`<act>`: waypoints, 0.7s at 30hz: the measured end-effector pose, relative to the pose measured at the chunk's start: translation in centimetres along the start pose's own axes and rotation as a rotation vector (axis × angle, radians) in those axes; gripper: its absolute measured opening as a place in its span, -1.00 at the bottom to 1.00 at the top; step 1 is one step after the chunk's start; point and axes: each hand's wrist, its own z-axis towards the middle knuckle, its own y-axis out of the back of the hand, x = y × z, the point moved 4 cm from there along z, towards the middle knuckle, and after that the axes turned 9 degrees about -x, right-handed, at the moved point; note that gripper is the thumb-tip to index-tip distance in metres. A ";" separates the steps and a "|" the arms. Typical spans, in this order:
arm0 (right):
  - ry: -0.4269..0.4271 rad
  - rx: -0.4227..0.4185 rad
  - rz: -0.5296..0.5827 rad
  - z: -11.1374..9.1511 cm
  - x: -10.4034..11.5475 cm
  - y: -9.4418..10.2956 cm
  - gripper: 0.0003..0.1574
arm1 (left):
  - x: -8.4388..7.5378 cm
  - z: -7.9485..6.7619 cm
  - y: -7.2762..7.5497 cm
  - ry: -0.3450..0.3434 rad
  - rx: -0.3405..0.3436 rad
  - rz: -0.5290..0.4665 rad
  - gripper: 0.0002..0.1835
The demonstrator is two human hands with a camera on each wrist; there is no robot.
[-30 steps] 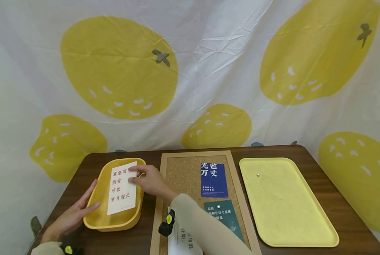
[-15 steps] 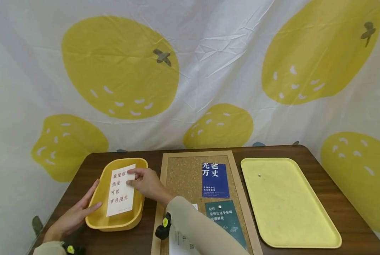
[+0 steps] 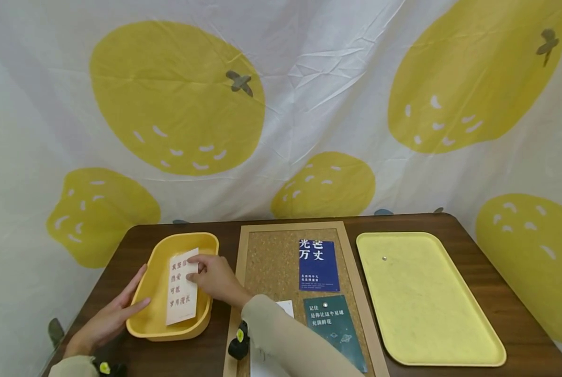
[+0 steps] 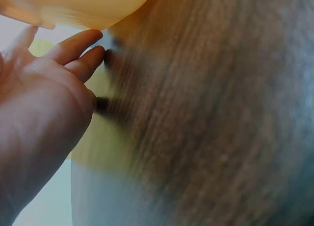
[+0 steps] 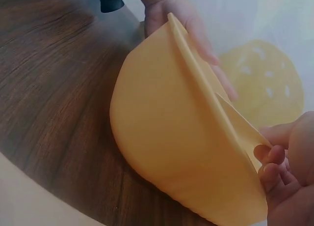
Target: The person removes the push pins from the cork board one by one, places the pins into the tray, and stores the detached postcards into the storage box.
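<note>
My right hand [image 3: 220,277] pinches the upper right edge of a white postcard [image 3: 182,303] with red-brown handwritten-style characters. The card slants over the inside of a deep yellow plastic basin [image 3: 144,324]; in the right wrist view, its edge [image 5: 238,118] rises past the basin's rim near the pinching fingers [image 5: 274,155]. At the basin's left side is my left hand [image 3: 107,319], its thumb over the rim and its straight fingers along the outer wall. The left wrist view has those fingers [image 4: 73,46] against the basin's curved underside [image 4: 93,10].
Right of the basin lies a wood-framed corkboard [image 3: 271,262] bearing a blue card [image 3: 318,277], a green card [image 3: 333,335] with a pin, and a white card [image 3: 262,364] partly under my sleeve. A pale yellow tray [image 3: 431,309] holds one small pin [image 3: 384,258].
The postcard, still pinched by my right hand, has shifted slightly downward and turned narrower to the view over the basin. My left hand stays at the basin.
</note>
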 end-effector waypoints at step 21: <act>-0.023 -0.002 -0.151 0.5 -0.1 -0.7 -0.61 | 0.0 0.0 -0.1 -0.049 0.071 -0.076 -0.09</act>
